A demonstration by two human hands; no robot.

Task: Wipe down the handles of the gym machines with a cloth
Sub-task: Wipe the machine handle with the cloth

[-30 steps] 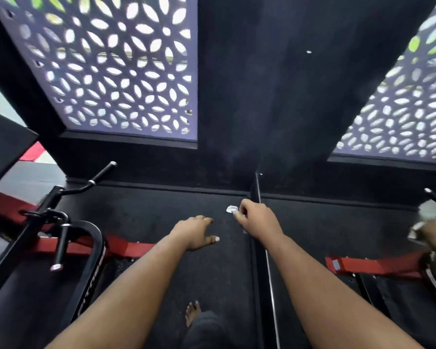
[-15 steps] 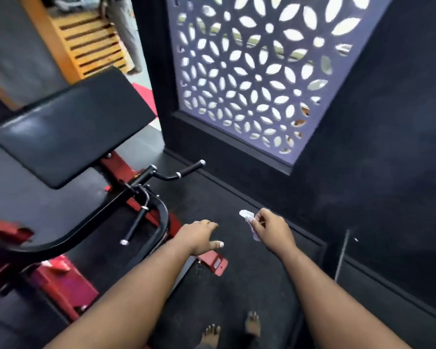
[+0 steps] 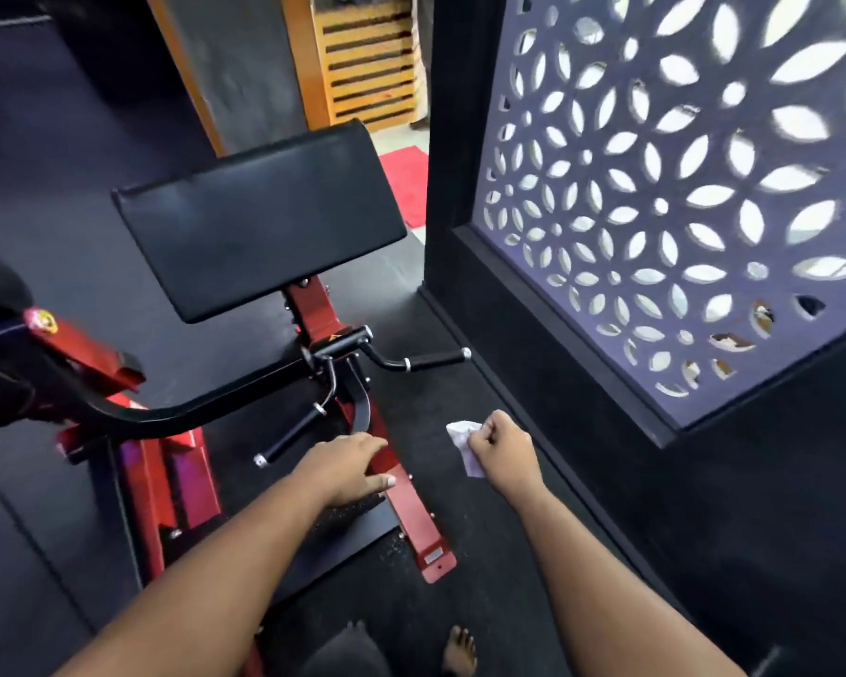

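Observation:
A red and black curl machine stands ahead on the left, with a slanted black pad (image 3: 260,217). Two black handles stick out from its lever arm: the right handle (image 3: 435,359) points toward the wall, and the lower handle (image 3: 289,439) angles down toward me. My right hand (image 3: 501,454) pinches a small white cloth (image 3: 465,444), held in the air below and to the right of the right handle. My left hand (image 3: 348,469) hovers with fingers relaxed over the red base bar (image 3: 411,515), just right of the lower handle's tip. It holds nothing.
A black wall with a perforated flower-pattern screen (image 3: 680,197) runs along the right. The black curved lever arm (image 3: 177,412) sweeps to the left. Black rubber floor (image 3: 489,579) lies between machine and wall. My bare foot (image 3: 460,649) shows at the bottom. A wooden slatted rack (image 3: 367,61) stands far back.
My view has swung left from the wall to the curl machine, which now fills the left half. Both hands stay out in front, the right still holding the cloth.

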